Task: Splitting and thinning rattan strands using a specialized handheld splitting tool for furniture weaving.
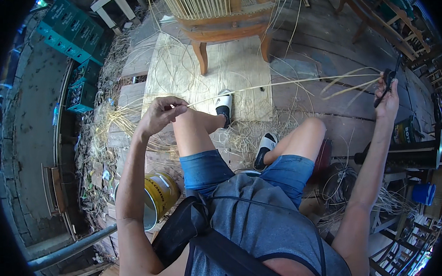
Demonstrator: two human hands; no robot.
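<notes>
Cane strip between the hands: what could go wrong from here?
1. The cane strip is stretched between the left hand and right hand; it might slip or snap.
2. The right hand also holds a dark tool, so its grip could be weak.
3. Loose strands around the feet could tangle.

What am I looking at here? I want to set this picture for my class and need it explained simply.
This comes from a wide camera worn on a person's head, looking down, so edges bend. The person sits with bare knees apart. The left hand pinches one end of a long pale cane strip stretched across to the right hand, which also grips a dark tool. Loose cane strands litter the plank floor. Ahead stands a wooden chair with a cane back; a yellow tin sits by the left leg.
</notes>
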